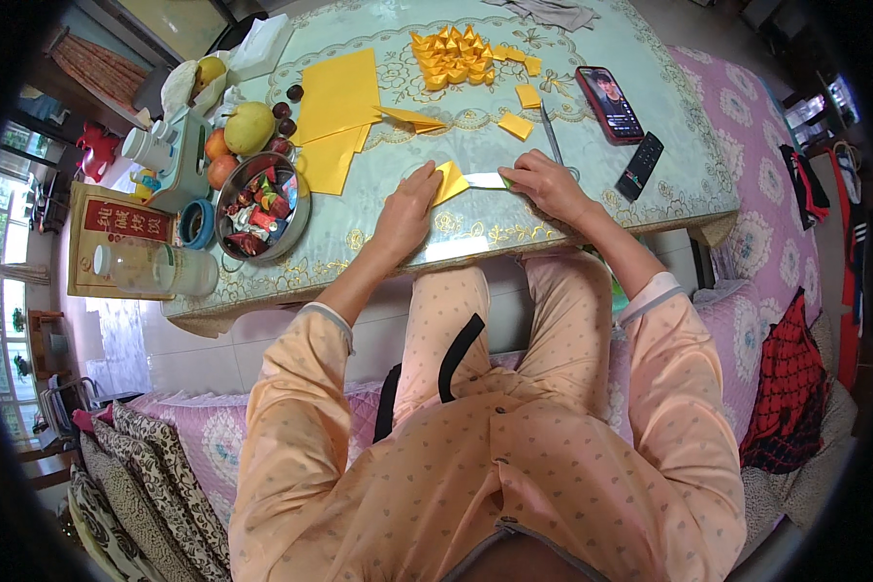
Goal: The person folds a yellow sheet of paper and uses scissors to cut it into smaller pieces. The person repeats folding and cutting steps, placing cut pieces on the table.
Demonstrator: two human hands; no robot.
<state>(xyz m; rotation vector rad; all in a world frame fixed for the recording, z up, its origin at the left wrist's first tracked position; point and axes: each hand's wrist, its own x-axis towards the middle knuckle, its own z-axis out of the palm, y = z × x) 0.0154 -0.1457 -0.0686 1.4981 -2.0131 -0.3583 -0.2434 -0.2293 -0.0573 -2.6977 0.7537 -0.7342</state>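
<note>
My left hand (409,212) lies on the table with its fingers on the left part of a folded yellow paper (449,185). My right hand (545,182) grips the green handle of a knife (486,180), whose pale blade reaches left to the paper. Beyond my hands lie small folded yellow pieces (515,126) and metal scissors (550,132). Further back, a cluster of folded yellow paper shapes (452,58) stands on the tablecloth. Left of them are large yellow sheets (339,91) and a pointed, partly folded yellow sheet (412,119).
On the left stand a metal bowl (302,227) of wrapped sweets, a yellow-green pear (249,128), a clear plastic jar (189,270) and a blue ring-shaped container (197,224). A phone (610,105) and a black remote control (639,166) lie on the right. The table edge is close to me.
</note>
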